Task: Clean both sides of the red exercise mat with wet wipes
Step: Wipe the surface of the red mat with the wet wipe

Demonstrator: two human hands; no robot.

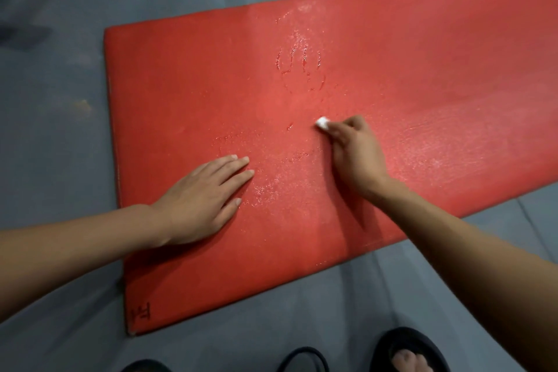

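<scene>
the left hand [197, 201] is laid flat on the near left part of the red exercise mat [392, 69], fingers straight, nothing held. the mat is spread on the grey floor [60, 69], its surface finely textured and glistening wet in patches, with a damp handprint [299, 69] seen toward its far edge. a small balled white wet wipe [322, 123] is pinched in the right hand [353, 151] and pressed onto the mat's middle. black sandals [404, 350] are seen at the bottom right.

Red exercise mat [347, 75], lower left of the frame: a small dark mark near the mat's corner, resembling two letters "TT" or "JT" turned sideways; exact reading uncertain. No other legible text.
</scene>
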